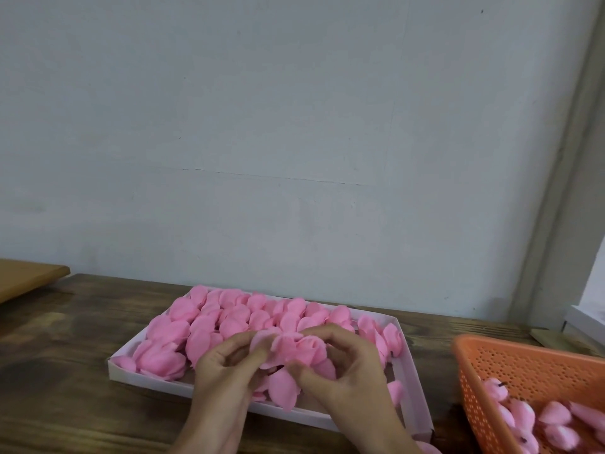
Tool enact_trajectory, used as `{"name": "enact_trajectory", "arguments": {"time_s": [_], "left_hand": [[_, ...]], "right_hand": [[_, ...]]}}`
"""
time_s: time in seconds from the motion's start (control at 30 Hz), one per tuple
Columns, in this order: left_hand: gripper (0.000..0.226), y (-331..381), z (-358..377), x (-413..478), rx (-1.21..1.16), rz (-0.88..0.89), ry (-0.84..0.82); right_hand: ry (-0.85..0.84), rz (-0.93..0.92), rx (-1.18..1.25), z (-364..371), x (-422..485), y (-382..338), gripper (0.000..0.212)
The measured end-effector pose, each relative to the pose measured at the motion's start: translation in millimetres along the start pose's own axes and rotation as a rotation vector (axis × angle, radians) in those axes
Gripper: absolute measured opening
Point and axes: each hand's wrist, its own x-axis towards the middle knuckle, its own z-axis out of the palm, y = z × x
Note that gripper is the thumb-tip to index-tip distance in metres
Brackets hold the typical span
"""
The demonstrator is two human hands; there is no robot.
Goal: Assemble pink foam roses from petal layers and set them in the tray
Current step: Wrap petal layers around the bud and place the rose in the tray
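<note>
A shallow pale pink tray point(413, 398) lies on the wooden table and is filled with several pink foam roses point(209, 326). Over its front part, both hands hold one pink foam rose point(294, 350) between them. My left hand point(222, 368) pinches its left petals with curled fingers. My right hand point(347, 365) curls round its right side, thumb pressed on the lower petals. A loose petal layer point(282, 389) hangs just beneath the rose, between my thumbs.
An orange perforated basket point(523, 365) at the right holds several pink rose buds point(553, 417). A brown board point(26, 276) sits at the far left. A grey wall stands close behind the table point(65, 355). A white box point(586, 319) shows at the right edge.
</note>
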Motion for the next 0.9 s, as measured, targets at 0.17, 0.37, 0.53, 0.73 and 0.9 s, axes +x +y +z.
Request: {"name": "enact_trajectory", "arguments": {"time_s": [0.17,0.37,0.53,0.73,0.9], "left_hand": [[0.036,-2,2,-1,0.024,0.085,-0.038],[0.038,-7,2,0,0.011,0.097,-0.032],[0.06,-1,3,-2,0.056,0.064,0.02],[0.048,8,-4,-2,0.095,0.092,-0.025],[0.036,-1,11,-8,-0.065,0.026,0.066]], "right_hand": [[-0.052,0.05,-0.049,3,-4,-2,0.025],[-0.07,0.109,-0.061,7,-5,-2,0.028],[-0.087,0.12,-0.032,7,-4,-2,0.02],[-0.172,0.152,-0.056,10,-6,-6,0.019],[-0.198,0.096,-0.178,18,-12,-11,0.024]]}}
